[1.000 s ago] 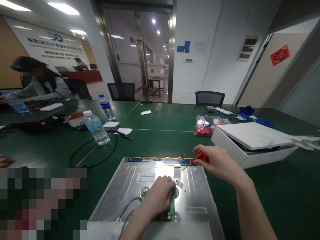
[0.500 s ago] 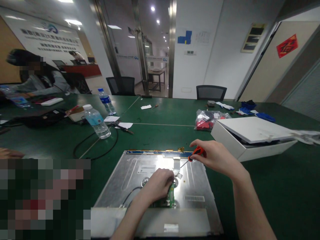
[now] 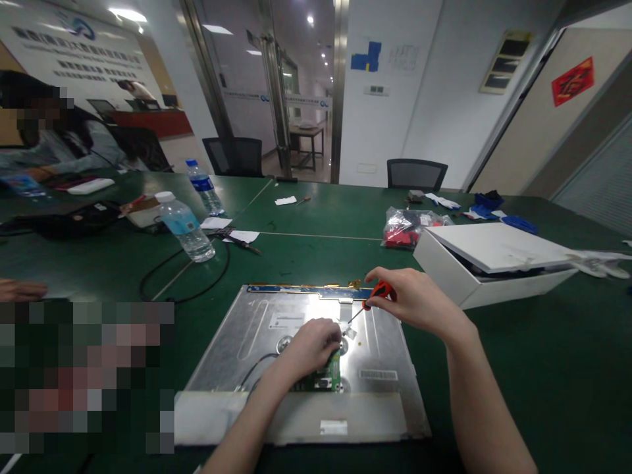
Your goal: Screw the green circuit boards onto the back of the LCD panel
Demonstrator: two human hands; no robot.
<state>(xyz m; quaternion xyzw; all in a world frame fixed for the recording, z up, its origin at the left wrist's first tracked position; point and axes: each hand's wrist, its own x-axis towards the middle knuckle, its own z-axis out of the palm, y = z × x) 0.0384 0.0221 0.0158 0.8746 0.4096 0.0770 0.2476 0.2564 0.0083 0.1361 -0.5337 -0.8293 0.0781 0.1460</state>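
Observation:
A flat metal panel (image 3: pixel 375 355) lies on the green table in front of me, with a blue circuit strip (image 3: pixel 296 289) along its far edge. My right hand (image 3: pixel 407 296) grips a red-handled screwdriver (image 3: pixel 382 289), whose thin shaft slants down to the left toward the panel's middle. Beside the tip, my left hand (image 3: pixel 316 342) rests over a green circuit board (image 3: pixel 336 372) with its fingers closed together; what they pinch, if anything, is hidden. A flat ribbon cable (image 3: pixel 345 311) runs from the strip toward the screwdriver tip.
Right of the panel stands a white box (image 3: pixel 498 270) with a tilted lid, near a plastic bag with red items (image 3: pixel 407 227). Two water bottles (image 3: pixel 185 227) and a black cable (image 3: pixel 224 273) are at the left. A person (image 3: pixel 64 141) sits at the far left.
The view has shifted slightly, so the panel and hands appear higher. The screwdriver remains in my right hand, and my left hand stays over the board.

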